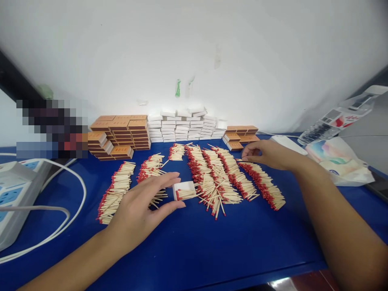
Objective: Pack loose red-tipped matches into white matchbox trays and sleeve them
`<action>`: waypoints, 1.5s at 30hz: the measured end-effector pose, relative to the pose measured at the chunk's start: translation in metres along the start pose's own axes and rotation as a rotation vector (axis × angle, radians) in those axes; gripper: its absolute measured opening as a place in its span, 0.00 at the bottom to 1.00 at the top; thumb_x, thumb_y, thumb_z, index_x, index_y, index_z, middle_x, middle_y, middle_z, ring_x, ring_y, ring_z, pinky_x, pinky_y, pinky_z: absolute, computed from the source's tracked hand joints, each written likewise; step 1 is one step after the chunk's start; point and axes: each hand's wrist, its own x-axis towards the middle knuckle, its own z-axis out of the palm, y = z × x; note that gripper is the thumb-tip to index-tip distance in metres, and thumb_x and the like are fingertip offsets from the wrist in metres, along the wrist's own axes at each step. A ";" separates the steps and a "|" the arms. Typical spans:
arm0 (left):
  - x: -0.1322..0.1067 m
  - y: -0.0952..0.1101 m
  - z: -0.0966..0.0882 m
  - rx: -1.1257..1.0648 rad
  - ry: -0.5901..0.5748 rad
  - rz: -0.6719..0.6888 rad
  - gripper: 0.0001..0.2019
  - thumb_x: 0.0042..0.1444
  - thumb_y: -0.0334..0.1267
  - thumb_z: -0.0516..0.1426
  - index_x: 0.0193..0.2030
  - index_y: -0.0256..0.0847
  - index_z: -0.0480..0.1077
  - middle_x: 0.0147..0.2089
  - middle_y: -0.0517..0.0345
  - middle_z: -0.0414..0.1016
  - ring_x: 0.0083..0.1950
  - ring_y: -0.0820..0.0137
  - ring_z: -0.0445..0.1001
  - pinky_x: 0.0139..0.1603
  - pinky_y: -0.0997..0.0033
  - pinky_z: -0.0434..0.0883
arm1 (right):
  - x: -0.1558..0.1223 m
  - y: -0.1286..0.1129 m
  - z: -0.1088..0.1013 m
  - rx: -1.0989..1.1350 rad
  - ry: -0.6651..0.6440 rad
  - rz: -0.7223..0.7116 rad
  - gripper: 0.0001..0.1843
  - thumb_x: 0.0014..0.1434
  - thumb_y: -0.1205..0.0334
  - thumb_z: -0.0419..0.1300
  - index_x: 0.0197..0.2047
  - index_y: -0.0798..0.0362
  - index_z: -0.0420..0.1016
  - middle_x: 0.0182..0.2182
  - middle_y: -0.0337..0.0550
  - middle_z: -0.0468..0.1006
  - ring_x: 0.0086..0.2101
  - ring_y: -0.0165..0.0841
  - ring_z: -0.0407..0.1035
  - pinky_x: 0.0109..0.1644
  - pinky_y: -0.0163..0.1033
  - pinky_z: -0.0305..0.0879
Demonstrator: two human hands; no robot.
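Note:
My left hand [145, 202] rests on the blue table [212, 246], its thumb and fingers closed round a small white matchbox tray [184, 190] with a few matches in it. My right hand [269, 154] reaches to the back right and pinches at an orange matchbox sleeve [235, 146] or the matches there; what it holds is unclear. Rows of red-tipped matches [218, 173] lie spread across the table between the hands.
Stacks of orange matchbox sleeves [121, 135] and white trays [182, 125] line the wall. A white power strip [15, 194] with cables lies at the left. A plastic bottle [339, 119] and a tissue pack [339, 161] lie at the right.

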 end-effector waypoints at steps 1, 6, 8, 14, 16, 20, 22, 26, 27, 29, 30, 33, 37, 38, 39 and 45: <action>0.000 0.000 0.000 0.002 0.002 0.003 0.29 0.60 0.44 0.70 0.66 0.47 0.68 0.55 0.58 0.85 0.56 0.64 0.85 0.66 0.66 0.77 | 0.000 0.000 -0.001 0.001 0.002 0.008 0.15 0.62 0.46 0.63 0.37 0.48 0.82 0.36 0.45 0.85 0.34 0.38 0.74 0.37 0.41 0.65; 0.000 0.000 -0.001 0.008 0.001 0.008 0.28 0.61 0.45 0.69 0.66 0.46 0.68 0.55 0.58 0.85 0.56 0.64 0.85 0.65 0.66 0.78 | 0.000 0.004 0.000 0.006 0.010 0.010 0.14 0.61 0.47 0.63 0.37 0.49 0.82 0.35 0.45 0.84 0.33 0.38 0.74 0.37 0.42 0.65; 0.000 0.000 -0.001 0.008 0.005 0.009 0.29 0.61 0.45 0.69 0.66 0.46 0.68 0.55 0.58 0.86 0.56 0.65 0.85 0.65 0.67 0.77 | 0.001 0.006 0.001 0.009 0.021 0.007 0.14 0.60 0.48 0.63 0.37 0.49 0.82 0.35 0.45 0.84 0.33 0.38 0.74 0.37 0.42 0.66; 0.001 0.000 -0.001 0.007 -0.008 0.011 0.29 0.61 0.45 0.70 0.66 0.47 0.68 0.55 0.57 0.85 0.56 0.64 0.85 0.65 0.65 0.78 | 0.003 0.002 0.003 -0.006 0.024 0.011 0.13 0.61 0.49 0.63 0.36 0.49 0.81 0.34 0.45 0.85 0.33 0.38 0.74 0.36 0.41 0.64; 0.002 0.001 -0.001 0.006 -0.011 0.008 0.29 0.61 0.45 0.69 0.66 0.47 0.68 0.55 0.58 0.86 0.55 0.64 0.85 0.64 0.65 0.78 | 0.004 0.000 0.004 0.000 0.031 0.002 0.13 0.62 0.48 0.63 0.36 0.49 0.80 0.33 0.45 0.84 0.32 0.38 0.74 0.35 0.41 0.63; 0.003 0.002 -0.001 0.002 -0.004 0.025 0.29 0.61 0.44 0.70 0.66 0.46 0.68 0.55 0.57 0.85 0.56 0.65 0.85 0.65 0.67 0.77 | 0.005 -0.003 0.008 0.027 0.056 -0.036 0.15 0.62 0.45 0.63 0.36 0.49 0.80 0.32 0.45 0.83 0.31 0.37 0.72 0.33 0.40 0.61; 0.002 0.003 -0.001 -0.001 -0.001 0.025 0.29 0.61 0.44 0.70 0.66 0.45 0.68 0.55 0.57 0.85 0.56 0.66 0.85 0.66 0.68 0.76 | 0.006 -0.004 0.010 0.040 0.061 -0.056 0.16 0.63 0.44 0.62 0.36 0.49 0.79 0.31 0.44 0.82 0.30 0.36 0.71 0.33 0.40 0.61; 0.002 0.003 -0.002 0.006 -0.002 0.018 0.29 0.60 0.44 0.70 0.66 0.46 0.68 0.55 0.58 0.86 0.56 0.66 0.85 0.65 0.69 0.76 | 0.006 -0.007 0.010 0.053 0.054 -0.076 0.18 0.64 0.43 0.61 0.35 0.49 0.78 0.30 0.44 0.81 0.29 0.35 0.69 0.34 0.40 0.61; 0.001 0.003 -0.002 0.005 -0.003 0.021 0.29 0.60 0.44 0.70 0.66 0.46 0.68 0.55 0.58 0.85 0.56 0.66 0.85 0.65 0.69 0.76 | 0.006 -0.007 0.010 0.056 0.051 -0.075 0.18 0.64 0.43 0.61 0.35 0.49 0.78 0.30 0.44 0.81 0.29 0.35 0.69 0.33 0.40 0.61; 0.001 0.003 -0.002 0.002 -0.003 0.025 0.29 0.60 0.44 0.70 0.66 0.45 0.68 0.55 0.58 0.85 0.56 0.66 0.85 0.66 0.68 0.76 | 0.007 -0.006 0.010 0.057 0.050 -0.068 0.17 0.64 0.44 0.62 0.36 0.49 0.79 0.30 0.45 0.82 0.30 0.35 0.70 0.33 0.40 0.61; 0.002 0.003 -0.002 0.003 -0.004 0.023 0.29 0.60 0.44 0.70 0.66 0.45 0.68 0.56 0.58 0.85 0.56 0.66 0.85 0.66 0.68 0.76 | 0.007 -0.005 0.011 0.057 0.049 -0.063 0.17 0.63 0.44 0.62 0.37 0.50 0.79 0.31 0.45 0.82 0.30 0.36 0.70 0.33 0.41 0.61; 0.002 0.003 -0.002 0.011 -0.004 0.018 0.29 0.61 0.44 0.70 0.66 0.46 0.68 0.55 0.57 0.85 0.56 0.65 0.85 0.65 0.67 0.77 | 0.008 -0.002 0.014 0.053 0.041 -0.040 0.17 0.63 0.44 0.62 0.36 0.50 0.78 0.32 0.46 0.82 0.31 0.36 0.71 0.34 0.41 0.62; 0.003 0.004 -0.003 0.012 0.001 0.020 0.28 0.61 0.45 0.69 0.65 0.45 0.69 0.55 0.57 0.86 0.55 0.65 0.85 0.65 0.66 0.77 | 0.008 -0.004 0.017 0.020 0.047 0.003 0.19 0.65 0.43 0.59 0.35 0.50 0.77 0.31 0.46 0.81 0.30 0.35 0.70 0.34 0.41 0.61; 0.003 0.004 -0.003 0.010 0.002 0.018 0.28 0.61 0.45 0.69 0.65 0.45 0.69 0.55 0.57 0.86 0.56 0.65 0.85 0.65 0.67 0.77 | 0.008 -0.005 0.017 0.009 0.054 0.006 0.19 0.66 0.43 0.58 0.35 0.50 0.76 0.31 0.45 0.81 0.30 0.35 0.69 0.33 0.41 0.61; 0.002 0.003 -0.003 0.008 0.003 0.015 0.28 0.61 0.44 0.69 0.65 0.45 0.69 0.55 0.57 0.85 0.56 0.65 0.85 0.65 0.67 0.77 | 0.007 -0.007 0.016 0.000 0.061 0.006 0.19 0.67 0.43 0.58 0.35 0.50 0.75 0.30 0.45 0.80 0.29 0.35 0.69 0.33 0.41 0.60; 0.002 0.002 -0.001 0.017 0.009 0.010 0.29 0.61 0.45 0.69 0.66 0.46 0.68 0.55 0.58 0.86 0.56 0.64 0.85 0.65 0.65 0.78 | 0.003 -0.013 0.010 -0.035 0.114 -0.010 0.19 0.68 0.43 0.57 0.35 0.50 0.74 0.30 0.45 0.79 0.29 0.35 0.68 0.33 0.41 0.59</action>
